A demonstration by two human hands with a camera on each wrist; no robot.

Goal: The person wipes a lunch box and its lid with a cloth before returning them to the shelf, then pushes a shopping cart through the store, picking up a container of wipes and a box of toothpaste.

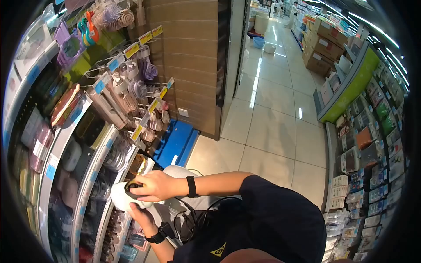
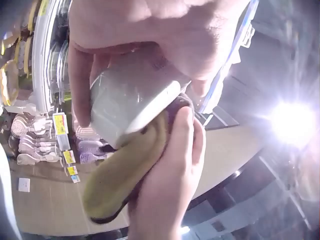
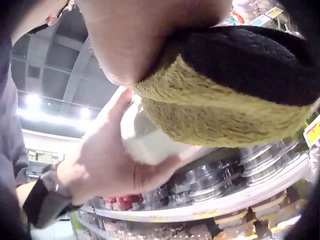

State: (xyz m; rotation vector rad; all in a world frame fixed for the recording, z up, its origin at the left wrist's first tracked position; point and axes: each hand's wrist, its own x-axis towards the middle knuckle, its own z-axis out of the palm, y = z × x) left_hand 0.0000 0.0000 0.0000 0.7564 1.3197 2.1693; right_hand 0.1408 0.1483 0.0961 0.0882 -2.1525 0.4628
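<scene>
My left hand (image 1: 142, 215) grips a glossy white object (image 1: 120, 197) with rounded edges from below, thumb and fingers spread round its sides. What exactly the white object is, I cannot tell. A thick, fuzzy yellow-green and black cloth (image 3: 220, 115) is bunched in my right hand (image 1: 158, 186), which comes from above. In the left wrist view the cloth lies along the white object's lower edge, with right-hand fingers (image 2: 185, 130) curled at its upper end. Part of the white object is hidden behind the cloth in the right wrist view.
Store shelves (image 1: 87, 162) with clear containers stand close at the left. Pink and purple brushes (image 1: 140, 87) hang on hooks with price tags. A blue platform (image 1: 175, 142) sits on the floor beyond. Black cables (image 1: 188, 215) lie over my lap. Across the aisle stands another display rack (image 1: 364, 144).
</scene>
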